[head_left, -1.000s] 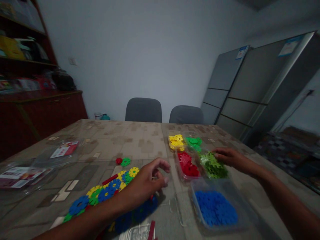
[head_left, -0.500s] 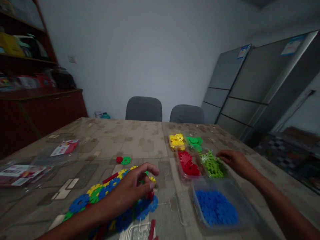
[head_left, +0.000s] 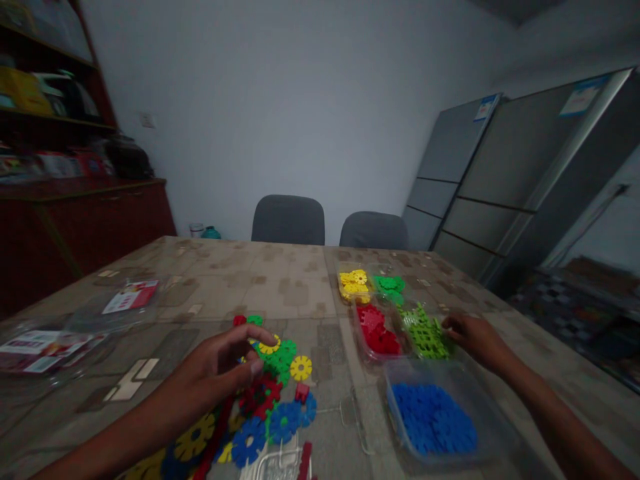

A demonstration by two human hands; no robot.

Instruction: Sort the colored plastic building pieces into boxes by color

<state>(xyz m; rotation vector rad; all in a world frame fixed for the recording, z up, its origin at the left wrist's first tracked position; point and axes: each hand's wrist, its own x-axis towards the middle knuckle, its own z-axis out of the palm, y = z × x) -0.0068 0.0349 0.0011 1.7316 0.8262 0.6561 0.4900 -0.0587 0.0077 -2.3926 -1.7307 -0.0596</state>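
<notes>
My left hand (head_left: 220, 363) hovers over an assembled group of notched plastic discs, thumb and forefinger apart and nothing visible between them. Near its fingertips lie green discs (head_left: 280, 360), a red disc (head_left: 267, 395) and a yellow disc (head_left: 301, 368); the hand and forearm hide part of the group. Blue discs (head_left: 284, 423) make up its near edge, beside a small red block (head_left: 301, 392). At the right rim of a clear box, my right hand (head_left: 473, 337) has its fingers curled together against light green lattice pieces (head_left: 425, 333); anything inside the fingers is hidden.
Clear boxes hold blue discs (head_left: 433, 417), red pieces (head_left: 377, 330), yellow discs (head_left: 354, 285) and green discs (head_left: 389, 287). A red strip (head_left: 305, 460) lies at the near edge. Plastic packets (head_left: 47, 347) are at left; two grey chairs (head_left: 289, 220) stand beyond the table.
My left hand has moved left and slightly down, uncovering the green, red and yellow discs. My right hand has shifted slightly down and right, still beside the light green pieces.
</notes>
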